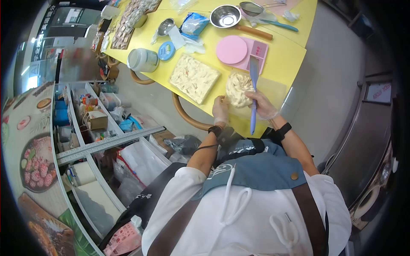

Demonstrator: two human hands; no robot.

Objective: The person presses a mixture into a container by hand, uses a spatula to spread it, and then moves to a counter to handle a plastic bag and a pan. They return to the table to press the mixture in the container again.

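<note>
A pale, sticky, dough-like mass point(238, 88) lies on a translucent sheet point(275, 88) near the table's front edge. In a clear plastic glove, my right hand point(264, 106) is closed round the purple handle of a spatula point(253, 112), at the right side of the mass. The blade points away from me, over the pink scale. My left hand point(221, 109), also gloved, is at the lower left of the mass with its fingers curled together; what they pinch is hidden. Left of the mass sits a rectangular slab point(194, 78) of similar pale, lumpy mixture.
A pink digital scale point(241, 52) stands beyond the mass. Behind are a steel pan point(225, 17), a small metal bowl point(165, 27), a blue packet point(194, 25) and a jar point(142, 60) with its blue lid point(166, 50). Crowded shelves point(92, 123) stand at left.
</note>
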